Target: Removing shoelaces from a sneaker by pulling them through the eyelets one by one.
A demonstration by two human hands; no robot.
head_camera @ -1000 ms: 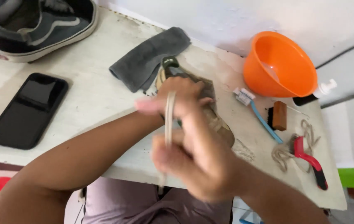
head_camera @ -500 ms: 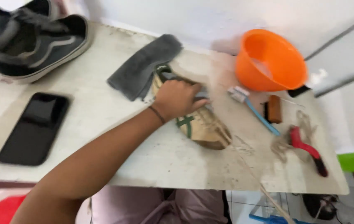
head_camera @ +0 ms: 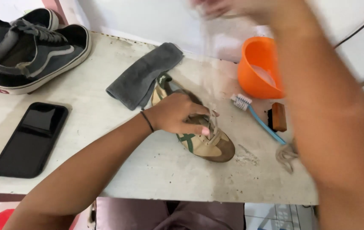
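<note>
A tan and brown sneaker (head_camera: 209, 147) with green stripes lies on the white table (head_camera: 105, 136), toe toward me. My left hand (head_camera: 177, 117) is pressed over its middle and grips it, fingers by the eyelets. A pale shoelace (head_camera: 213, 123) sticks up from the eyelets beside those fingers. My right hand (head_camera: 233, 8) is raised high near the top edge and heavily blurred. Whether it holds anything is unclear. Its forearm crosses the right side of the view.
A grey cloth (head_camera: 141, 76) lies behind the shoe, and an orange bowl (head_camera: 254, 64) stands at the back right. A blue toothbrush (head_camera: 258, 119), a brown brush (head_camera: 278, 116) and a loose lace (head_camera: 286, 154) lie to the right. A black phone (head_camera: 30, 138) and black sneakers (head_camera: 33, 51) are on the left.
My right hand has swung from in front of the shoe, down out of sight, and is now high above the bowl. My left hand has stayed on the sneaker.
</note>
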